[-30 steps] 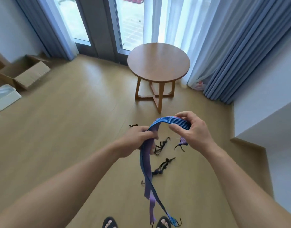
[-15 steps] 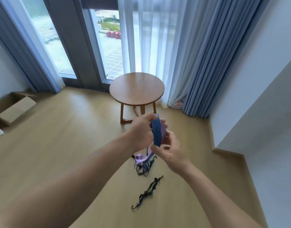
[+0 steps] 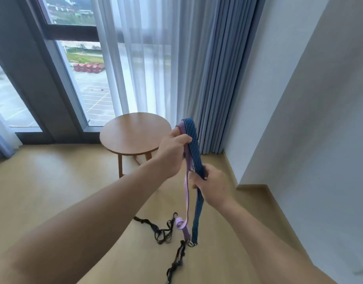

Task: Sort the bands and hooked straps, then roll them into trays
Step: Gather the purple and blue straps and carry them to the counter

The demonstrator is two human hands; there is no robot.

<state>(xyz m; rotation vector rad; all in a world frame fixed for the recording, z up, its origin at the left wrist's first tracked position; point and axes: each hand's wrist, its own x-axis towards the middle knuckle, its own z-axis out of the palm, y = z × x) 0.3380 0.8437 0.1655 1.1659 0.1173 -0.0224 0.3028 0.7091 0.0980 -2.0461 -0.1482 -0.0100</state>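
A long blue striped strap (image 3: 194,148) with a lilac underside is folded over at the top, and its two lengths hang down to the floor. My left hand (image 3: 172,150) grips the strap just below the fold. Lower down, my right hand (image 3: 210,184) pinches the blue length; the lilac length (image 3: 186,193) hangs free beside it. Its ends, one with a small hook (image 3: 191,243), reach the floor. Two black hooked straps (image 3: 162,232) (image 3: 177,261) lie tangled on the floor below.
A round wooden side table (image 3: 135,134) stands just behind my hands. Behind it are a tall window, a sheer curtain and a blue curtain (image 3: 217,78). A white wall and its corner (image 3: 299,140) close off the right side. The floor is light wood.
The view has tilted up. My left hand has lifted the strap's fold higher while my right hand slid down the blue length, so the bunched strap now hangs drawn out in two lengths.
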